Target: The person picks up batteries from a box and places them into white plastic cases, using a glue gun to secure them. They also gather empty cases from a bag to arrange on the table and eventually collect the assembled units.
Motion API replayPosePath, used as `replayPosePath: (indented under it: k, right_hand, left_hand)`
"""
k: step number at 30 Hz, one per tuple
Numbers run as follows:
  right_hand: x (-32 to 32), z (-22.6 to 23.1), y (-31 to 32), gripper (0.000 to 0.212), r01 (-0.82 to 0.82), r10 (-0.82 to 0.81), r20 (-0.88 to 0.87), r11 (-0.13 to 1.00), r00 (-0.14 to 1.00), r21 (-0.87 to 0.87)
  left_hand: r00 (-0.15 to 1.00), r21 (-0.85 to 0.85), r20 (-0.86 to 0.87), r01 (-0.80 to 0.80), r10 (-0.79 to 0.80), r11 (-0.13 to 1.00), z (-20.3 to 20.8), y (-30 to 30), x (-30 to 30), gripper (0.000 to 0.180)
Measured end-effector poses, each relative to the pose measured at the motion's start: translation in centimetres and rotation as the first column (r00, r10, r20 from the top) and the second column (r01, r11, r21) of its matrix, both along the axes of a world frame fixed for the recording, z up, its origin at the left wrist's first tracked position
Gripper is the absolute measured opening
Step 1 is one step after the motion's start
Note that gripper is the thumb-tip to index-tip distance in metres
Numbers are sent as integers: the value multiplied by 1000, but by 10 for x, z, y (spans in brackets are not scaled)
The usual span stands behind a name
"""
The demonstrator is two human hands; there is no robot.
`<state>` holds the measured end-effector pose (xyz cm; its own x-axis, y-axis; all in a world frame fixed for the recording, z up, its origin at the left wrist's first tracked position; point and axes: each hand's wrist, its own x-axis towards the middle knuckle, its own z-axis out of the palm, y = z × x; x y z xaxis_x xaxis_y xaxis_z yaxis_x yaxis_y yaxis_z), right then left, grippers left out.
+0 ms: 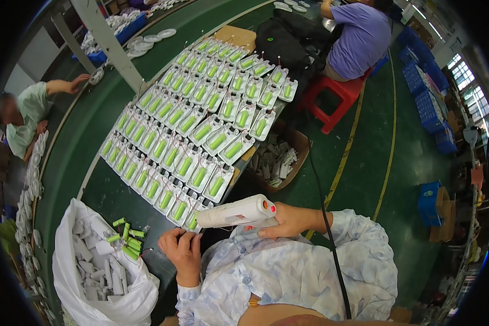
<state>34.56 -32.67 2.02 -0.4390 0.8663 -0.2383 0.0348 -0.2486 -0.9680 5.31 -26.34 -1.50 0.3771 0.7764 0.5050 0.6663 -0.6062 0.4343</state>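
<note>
At lower centre, the right hand [283,221] wraps round a glue gun [236,212], tip by the nearest case [188,223]. The left hand [182,253] pinches that case's edge, apparently steadying it

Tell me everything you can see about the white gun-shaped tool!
The white gun-shaped tool looks like plastic, with a long, chunky body. Its back end faces right and shows two round orange-red spots. The right hand grips it behind and below. Its front points left, near the left hand; the very tip is hard to make out.
</note>
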Motion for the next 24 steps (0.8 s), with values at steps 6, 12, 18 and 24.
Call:
replayPosePath:
  k: [6, 12, 18, 24]
  right_hand:
    - [33, 9, 2, 37, -84, 52, -325, 993, 944, -87]
    - [101, 37, 34, 80, 325, -205, -582, 939, 787, 108]
    - [258, 68, 36, 76, 713, -489, -544, 610, 682, 345]
    - [334, 42, 107, 56, 769, -439, -706, 593, 556, 238]
  left_hand:
    - [1000, -16, -18, -2, 2, 1000, 2, 0, 2, 30]
    - [1000, -19, -22, -13, 13, 1000, -2, -3, -2, 21]
    - [995, 19, 46, -86, 85, 996, -7, -2, -2, 22]
    - [997, 42, -13, -73, 74, 996, -18, 0, -7, 29]
